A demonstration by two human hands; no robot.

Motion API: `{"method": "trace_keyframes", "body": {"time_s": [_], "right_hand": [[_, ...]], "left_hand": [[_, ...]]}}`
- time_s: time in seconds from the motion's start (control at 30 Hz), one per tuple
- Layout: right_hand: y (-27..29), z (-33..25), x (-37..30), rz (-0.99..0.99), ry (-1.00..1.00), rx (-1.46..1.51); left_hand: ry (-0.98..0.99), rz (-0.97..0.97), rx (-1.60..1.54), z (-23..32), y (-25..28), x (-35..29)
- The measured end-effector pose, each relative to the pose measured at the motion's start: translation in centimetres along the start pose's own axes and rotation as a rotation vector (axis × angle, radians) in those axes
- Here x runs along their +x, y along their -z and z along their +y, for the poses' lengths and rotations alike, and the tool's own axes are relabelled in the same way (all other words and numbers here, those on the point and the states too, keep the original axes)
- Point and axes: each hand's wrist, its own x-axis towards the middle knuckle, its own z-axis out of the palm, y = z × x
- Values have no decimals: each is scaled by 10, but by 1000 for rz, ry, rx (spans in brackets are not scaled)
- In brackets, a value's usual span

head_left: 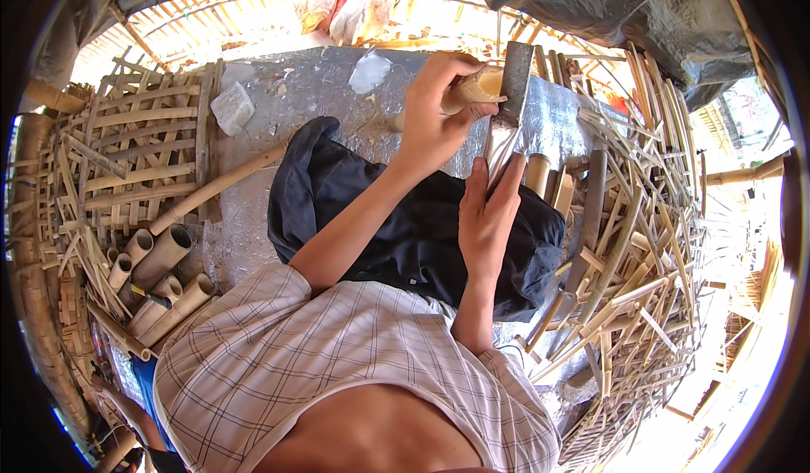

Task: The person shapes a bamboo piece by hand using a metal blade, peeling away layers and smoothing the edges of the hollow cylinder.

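Observation:
My left hand (440, 110) is wrapped round a pale bamboo tube (484, 87), whose hollow, ragged end points right. In my right hand (491, 207) is a cleaver (516, 81) with a broad dark blade, its handle partly hidden by my fingers. The blade stands upright against the tube's cut end; whether it bites into the bamboo I cannot tell. Black cloth (380, 211) covers my lap beneath both forearms.
On the left, several bamboo tubes (164, 254) lie by a woven bamboo panel (143, 152), and a pole (219, 186) slants beside them. A pale block (232, 108) sits on the grey ground sheet (291, 85). Split bamboo strips (633, 245) heap up on the right.

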Motion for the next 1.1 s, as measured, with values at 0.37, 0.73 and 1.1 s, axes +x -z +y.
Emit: {"method": "trace_keyframes", "body": {"time_s": [0.37,0.73,1.1], "right_hand": [[19,-17,17,-106,52,-505],[7,3,41,-169,189,-647],[-33,51,23,-261,183,-518]], "left_hand": [[-26,4,13,-3,-3,-1],[-54,-44,0,-1,33,27],[-120,-406,351,-40,41,129]]}}
